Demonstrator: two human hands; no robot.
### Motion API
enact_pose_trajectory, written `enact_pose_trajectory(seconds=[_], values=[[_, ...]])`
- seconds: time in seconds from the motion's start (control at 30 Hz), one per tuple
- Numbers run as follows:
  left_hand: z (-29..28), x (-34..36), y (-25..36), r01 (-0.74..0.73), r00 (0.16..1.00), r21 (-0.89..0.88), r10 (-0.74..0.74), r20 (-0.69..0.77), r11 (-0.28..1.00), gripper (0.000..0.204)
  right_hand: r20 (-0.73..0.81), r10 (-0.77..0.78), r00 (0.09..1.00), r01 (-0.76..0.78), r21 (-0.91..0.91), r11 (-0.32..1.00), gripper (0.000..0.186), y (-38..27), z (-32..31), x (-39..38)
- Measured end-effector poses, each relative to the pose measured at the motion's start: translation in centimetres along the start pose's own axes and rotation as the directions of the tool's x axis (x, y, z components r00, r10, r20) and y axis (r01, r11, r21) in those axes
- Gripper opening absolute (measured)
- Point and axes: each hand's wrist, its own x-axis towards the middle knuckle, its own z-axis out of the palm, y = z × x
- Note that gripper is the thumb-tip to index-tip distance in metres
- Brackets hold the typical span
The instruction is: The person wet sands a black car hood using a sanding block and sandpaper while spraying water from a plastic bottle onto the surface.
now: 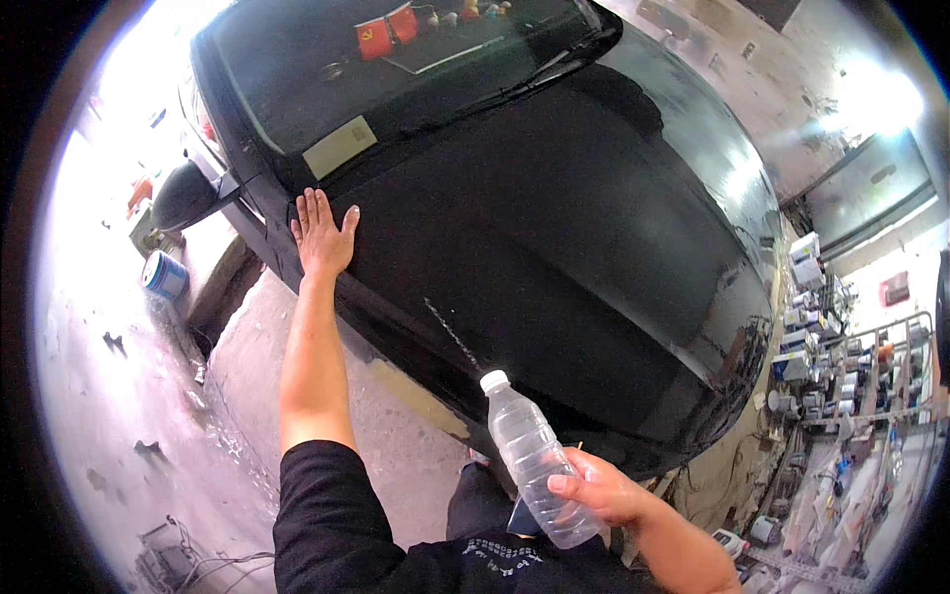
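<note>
A clear ribbed plastic bottle [522,437] with a white cap [494,380] is tilted in my right hand [606,489], whose fingers wrap round its lower part. From the cap a thin stream of liquid [451,333] shoots forward and left over the black car hood [515,247]. My left hand [324,238] lies flat on the hood's edge by the lower windshield corner, fingers stretched, holding nothing. Just beyond it, a pale card [339,147] shows at the bottom of the windshield [327,89].
A side mirror [184,196] juts out left of the car. On the floor at the left stands a blue-and-white bucket [164,275]. Racks [851,381] with several cans line the right side. Cables and a dark device [170,562] lie at the lower left.
</note>
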Motion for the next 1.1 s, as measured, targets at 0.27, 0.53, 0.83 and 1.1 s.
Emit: enact_pose_trajectory(seconds=[0.27, 0.53, 0.83, 1.1], values=[[-3.1, -12.0, 11.8, -0.603, 0.747, -0.104, 0.606, 0.273, 0.791, 0.087, -0.082, -0.012, 0.997, 0.026, 0.170, 0.985, 0.052, 4.5, -2.5, -1.7], [-4.3, -29.6, 24.5, -0.647, 0.404, -0.611, 0.885, 0.232, 0.456, 0.072, -0.266, -0.082, 0.961, 0.180, 0.368, 0.912, 0.056, 9.3, -5.3, -8.1], [-3.2, -22.8, 13.3, -0.628, 0.752, -0.160, 0.647, 0.129, 0.762, 0.083, -0.204, -0.085, 0.975, 0.163, 0.401, 0.902, 0.059, 12.5, -4.8, -9.4], [-4.5, -37.3, 25.3, -0.515, 0.290, -0.759, 0.914, 0.283, 0.398, 0.061, -0.299, -0.116, 0.947, 0.265, 0.524, 0.810, 0.050, 16.0, -5.0, -11.6]])
